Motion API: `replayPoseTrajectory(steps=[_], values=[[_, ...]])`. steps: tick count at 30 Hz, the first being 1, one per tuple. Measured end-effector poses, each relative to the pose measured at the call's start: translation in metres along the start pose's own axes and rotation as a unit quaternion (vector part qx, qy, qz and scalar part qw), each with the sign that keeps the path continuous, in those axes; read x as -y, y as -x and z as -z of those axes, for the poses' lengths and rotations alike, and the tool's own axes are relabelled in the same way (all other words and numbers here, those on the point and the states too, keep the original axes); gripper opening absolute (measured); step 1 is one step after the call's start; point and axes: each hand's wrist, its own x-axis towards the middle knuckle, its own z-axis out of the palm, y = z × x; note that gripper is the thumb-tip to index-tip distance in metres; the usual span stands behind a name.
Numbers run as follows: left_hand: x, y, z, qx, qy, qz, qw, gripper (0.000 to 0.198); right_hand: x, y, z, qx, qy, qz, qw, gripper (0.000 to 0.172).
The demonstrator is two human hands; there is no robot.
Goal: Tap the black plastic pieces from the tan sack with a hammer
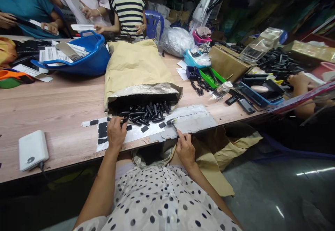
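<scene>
My right hand [186, 150] grips the handle of a small hammer [172, 121] with a metal and yellowish head, raised over a pale board [193, 119] at the table's edge. My left hand [116, 131] is closed at the front of the heap, its fingers around a small dark tube-like piece [125, 119], partly hidden by them. Beyond it, a heap of glossy black tapered parts [154, 110] spills from the mouth of a large brown paper sack [138, 63]. Black rounded pads [102, 128] stick to white sheets beside my left hand.
A white power bank [33, 150] with a cable lies at the left. Behind it stands a blue basket [81, 65] of cards. To the right are a green tray [211, 78], a bottle [222, 89] and a blue tray [259, 93]. Co-workers' hands show across the table and at right.
</scene>
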Motion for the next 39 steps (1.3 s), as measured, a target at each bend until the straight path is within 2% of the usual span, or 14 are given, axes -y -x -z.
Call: replayPoseTrajectory(steps=[2,4,7,10,12,16,23,26,29,33,39], values=[[-0.005,0.010,0.004,-0.011,0.021,-0.032,0.999,0.015,-0.001,0.001,-0.001,0.003,-0.003,-0.001,1.000,0.044],[-0.017,0.022,0.003,0.008,0.050,-0.074,0.996,0.017,-0.001,0.001,-0.001,0.003,-0.003,-0.003,1.000,0.044],[-0.041,0.036,-0.009,0.086,0.096,-0.142,0.981,0.019,-0.002,0.001,-0.002,-0.003,0.002,-0.002,1.000,0.043],[-0.058,0.041,-0.028,0.160,0.112,-0.171,0.966,0.019,-0.002,0.001,-0.002,-0.005,0.001,-0.002,1.000,0.043],[-0.062,0.042,-0.038,0.183,0.106,-0.172,0.962,0.018,-0.002,0.001,-0.002,-0.002,-0.009,-0.001,1.000,0.043],[-0.058,0.042,-0.048,0.176,0.107,-0.167,0.964,0.019,-0.004,0.000,-0.004,-0.002,-0.046,-0.008,0.999,0.044],[-0.057,0.042,-0.046,0.187,0.119,-0.158,0.962,0.011,-0.006,-0.003,0.005,0.009,-0.193,-0.031,0.981,0.043],[-0.060,0.041,-0.045,0.194,0.114,-0.158,0.962,0.013,0.004,-0.003,0.016,0.029,-0.220,-0.033,0.974,0.042],[-0.061,0.040,-0.045,0.198,0.104,-0.153,0.963,0.013,0.020,-0.002,0.026,0.061,-0.254,-0.005,0.965,0.041],[-0.061,0.039,-0.046,0.210,0.103,-0.139,0.962,0.015,0.034,-0.002,0.033,0.083,-0.279,0.020,0.957,0.042],[-0.062,0.038,-0.046,0.226,0.118,-0.122,0.959,0.015,0.036,0.002,0.033,0.087,-0.266,0.051,0.959,0.042]])
